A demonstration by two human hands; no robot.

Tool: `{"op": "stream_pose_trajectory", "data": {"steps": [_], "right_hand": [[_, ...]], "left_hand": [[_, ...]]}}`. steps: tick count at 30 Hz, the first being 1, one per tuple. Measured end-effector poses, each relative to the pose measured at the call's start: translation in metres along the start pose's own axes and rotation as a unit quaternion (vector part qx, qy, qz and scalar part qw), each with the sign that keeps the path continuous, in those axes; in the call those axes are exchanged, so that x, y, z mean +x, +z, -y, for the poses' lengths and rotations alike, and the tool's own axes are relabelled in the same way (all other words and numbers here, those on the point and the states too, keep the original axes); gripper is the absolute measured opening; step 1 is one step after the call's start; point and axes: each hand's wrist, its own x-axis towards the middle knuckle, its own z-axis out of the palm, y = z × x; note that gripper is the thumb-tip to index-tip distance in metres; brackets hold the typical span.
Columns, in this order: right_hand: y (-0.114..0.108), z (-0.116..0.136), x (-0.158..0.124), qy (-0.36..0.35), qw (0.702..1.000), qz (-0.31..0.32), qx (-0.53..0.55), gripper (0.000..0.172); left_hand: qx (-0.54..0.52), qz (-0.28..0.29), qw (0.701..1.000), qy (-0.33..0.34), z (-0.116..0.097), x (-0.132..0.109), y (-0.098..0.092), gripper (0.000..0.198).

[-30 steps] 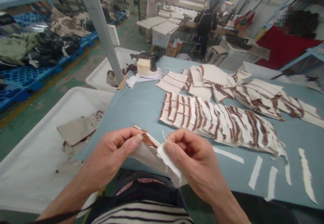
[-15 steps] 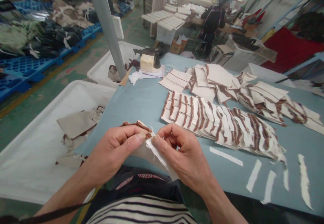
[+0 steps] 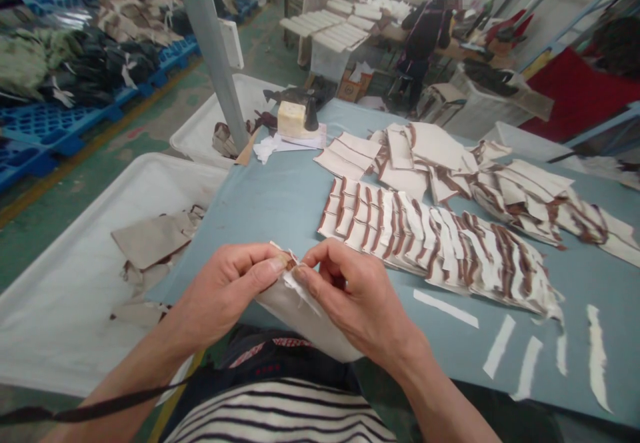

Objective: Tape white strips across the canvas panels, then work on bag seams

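Note:
A cream fabric piece (image 3: 305, 319) with brown edging hangs between my hands, over the near edge of the table. My left hand (image 3: 240, 279) pinches its brown-trimmed edge between thumb and fingers. Close beside it, my right hand (image 3: 350, 283) is closed on the same edge, where a white frayed strip (image 3: 299, 287) shows under the thumb. The fingertips of both hands nearly meet. Right of my hands, a row of overlapping cream pieces with brown trim (image 3: 370, 219) lies on the blue table (image 3: 250, 199), some with white strips on them.
Loose white strips (image 3: 445, 307) lie at the table's near right. A heap of cream pieces (image 3: 435, 149) sits behind the row. At left stands a white bin (image 3: 65, 303) with fabric pieces inside. A metal post (image 3: 210, 49) rises by the far-left corner. People work at tables beyond.
My right hand has shifted slightly left toward the left hand. More of the cream piece hangs in view below, and less of the white strip shows.

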Motion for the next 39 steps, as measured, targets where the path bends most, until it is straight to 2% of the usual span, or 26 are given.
{"op": "stream_pose_trajectory", "data": {"steps": [6, 10, 15, 20, 24, 27, 31, 33, 39], "right_hand": [[-0.004, 0.002, 0.011, 0.083, 0.996, 0.034, -0.004, 0.025], [-0.005, 0.001, 0.017, 0.119, 0.991, 0.06, 0.023, 0.024], [-0.002, 0.0, 0.019, 0.121, 0.989, 0.075, 0.038, 0.028], [0.0, -0.002, 0.018, 0.114, 0.988, 0.081, 0.063, 0.027], [0.002, -0.009, 0.017, 0.108, 0.983, 0.088, 0.123, 0.031], [0.001, -0.018, 0.021, 0.137, 0.951, 0.138, 0.239, 0.046], [0.001, -0.036, 0.037, 0.184, 0.867, 0.275, 0.372, 0.063], [0.003, -0.046, 0.044, 0.18, 0.839, 0.323, 0.399, 0.067], [0.018, -0.062, 0.042, 0.163, 0.802, 0.35, 0.456, 0.065]], "left_hand": [[0.036, -0.02, 0.999, 0.001, -0.004, 0.004, 0.001, 0.039], [0.05, -0.04, 0.998, -0.002, 0.0, 0.005, 0.001, 0.04], [0.037, -0.032, 0.999, 0.005, 0.007, 0.006, -0.001, 0.04], [-0.021, -0.003, 1.0, -0.016, 0.006, 0.005, 0.0, 0.023], [0.012, -0.026, 0.999, -0.015, 0.005, 0.003, 0.004, 0.018], [0.041, -0.053, 0.998, -0.006, 0.004, 0.004, 0.009, 0.019], [0.047, -0.051, 0.998, -0.007, 0.0, 0.007, 0.015, 0.02], [0.039, -0.036, 0.999, -0.01, 0.001, 0.007, 0.017, 0.02], [0.025, -0.035, 0.999, -0.015, 0.011, 0.001, 0.021, 0.022]]}}
